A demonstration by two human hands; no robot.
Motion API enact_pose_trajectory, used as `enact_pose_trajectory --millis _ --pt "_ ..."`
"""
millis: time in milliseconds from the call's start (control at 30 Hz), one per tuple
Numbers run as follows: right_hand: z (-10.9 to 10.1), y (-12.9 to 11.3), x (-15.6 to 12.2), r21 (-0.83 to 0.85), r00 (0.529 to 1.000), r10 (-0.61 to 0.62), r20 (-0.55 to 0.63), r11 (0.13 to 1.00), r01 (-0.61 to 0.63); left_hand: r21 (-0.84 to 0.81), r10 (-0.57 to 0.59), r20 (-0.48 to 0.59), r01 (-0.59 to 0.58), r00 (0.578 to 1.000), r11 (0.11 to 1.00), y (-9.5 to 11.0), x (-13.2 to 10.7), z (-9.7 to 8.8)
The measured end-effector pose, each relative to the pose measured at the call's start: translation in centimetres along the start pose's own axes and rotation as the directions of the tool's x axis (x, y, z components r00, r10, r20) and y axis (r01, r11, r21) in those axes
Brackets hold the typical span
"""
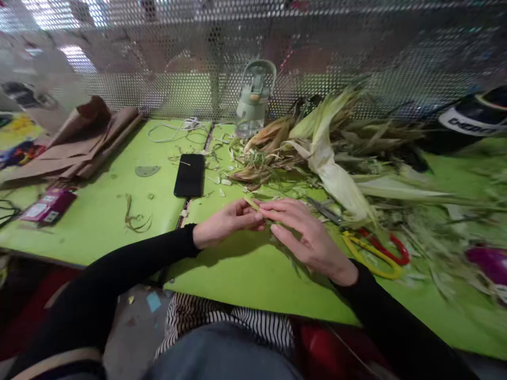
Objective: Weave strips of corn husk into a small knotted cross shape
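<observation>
Between my two hands, above the green table, is a thin pale-green strip of corn husk (250, 202). My left hand (233, 219) is closed, pinching the strip between thumb and fingers. From the right, my right hand (303, 232) bends its fingers over the strip and grips its other part; the fingers partly hide it. Some thin green ends hang below the right palm. Just beyond the right hand lie scissors (372, 253) with yellow and red handles, partly under a heap of corn husks (336, 179).
A water bottle (252, 108) stands by the perforated metal screen (158, 79). Left of my hands lie a black phone (189, 176), a protractor (147, 171), a white cable (166, 137), brown paper (79, 142) and a magenta box (49, 206). A dark bag (467, 121) sits far right.
</observation>
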State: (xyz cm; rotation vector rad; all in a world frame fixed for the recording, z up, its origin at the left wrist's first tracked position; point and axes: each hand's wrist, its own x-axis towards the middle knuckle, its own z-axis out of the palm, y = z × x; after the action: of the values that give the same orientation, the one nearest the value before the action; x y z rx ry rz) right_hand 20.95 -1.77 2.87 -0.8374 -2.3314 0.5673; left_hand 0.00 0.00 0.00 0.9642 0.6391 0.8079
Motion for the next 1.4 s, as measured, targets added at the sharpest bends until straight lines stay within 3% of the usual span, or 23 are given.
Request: enact_pose_trajectory --millis 100,167,233,300,400,633,800,867,933,1000,1067,1167,1233,1400 --pt "0.1 0.3 0.0 0.056 0.966 0.159 -0.203 0.987 -0.151 0.021 0.025 0.042 -0.026 0.999 0.999 0.2 0.1 0.0" --pt "0.2 0.5 0.0 0.131 0.912 0.296 -0.285 0.954 -0.269 0.051 0.053 0.051 -0.056 0.997 0.997 0.4 0.0 0.0" --pt "0.2 0.7 0.0 0.209 0.867 0.415 -0.274 0.906 -0.368 0.089 0.081 0.050 -0.085 0.995 0.992 0.6 -0.3 0.0" --pt "0.4 0.9 0.1 0.268 0.864 0.472 -0.174 0.867 -0.420 0.130 0.076 0.072 -0.085 0.994 0.988 0.7 -0.5 0.0" --pt "0.8 0.9 0.1 0.387 0.866 0.493 -0.084 0.817 -0.427 0.199 -0.009 0.136 -0.019 0.991 0.980 0.9 -0.9 0.3" --pt "1.8 0.3 0.1 0.504 0.864 0.482 -0.147 0.788 -0.354 0.459 -0.122 0.089 0.068 0.989 0.886 1.5 -1.4 1.5" --pt "1.6 -0.2 0.2 0.532 0.846 0.510 -0.157 0.765 -0.363 0.433 -0.081 0.187 -0.009 0.979 0.901 1.7 -1.4 2.0" --pt "1.4 -0.2 0.1 0.526 0.824 0.526 -0.210 0.771 -0.358 0.410 -0.088 0.140 0.023 0.986 0.912 1.9 -1.3 1.9" --pt "1.2 -0.2 0.0 0.446 0.830 0.498 -0.249 0.820 -0.359 0.401 -0.065 0.021 0.051 0.998 0.915 2.2 -1.3 1.5" --pt "1.2 -0.1 -0.1 0.253 0.893 0.391 -0.224 0.908 -0.334 0.405 -0.025 -0.070 0.051 0.997 0.913 2.4 -1.3 1.2" --pt "1.4 0.0 0.0 0.018 0.963 0.223 -0.150 0.975 -0.223 0.409 -0.016 -0.072 0.044 0.997 0.911 2.3 -1.2 0.9" --pt "1.9 0.1 0.0 -0.180 0.994 0.020 -0.106 0.983 -0.039 0.412 -0.019 -0.033 0.031 0.999 0.911 1.8 -1.1 1.0" --pt "1.9 -0.1 0.0 -0.180 0.996 -0.018 -0.084 0.984 0.002 0.409 -0.012 -0.020 0.019 1.000 0.912 1.6 -1.1 1.1" --pt "0.8 -0.9 0.1 0.011 1.000 0.026 0.016 1.000 -0.026 0.426 -0.066 0.041 0.042 0.997 0.904 2.6 -1.2 1.1"
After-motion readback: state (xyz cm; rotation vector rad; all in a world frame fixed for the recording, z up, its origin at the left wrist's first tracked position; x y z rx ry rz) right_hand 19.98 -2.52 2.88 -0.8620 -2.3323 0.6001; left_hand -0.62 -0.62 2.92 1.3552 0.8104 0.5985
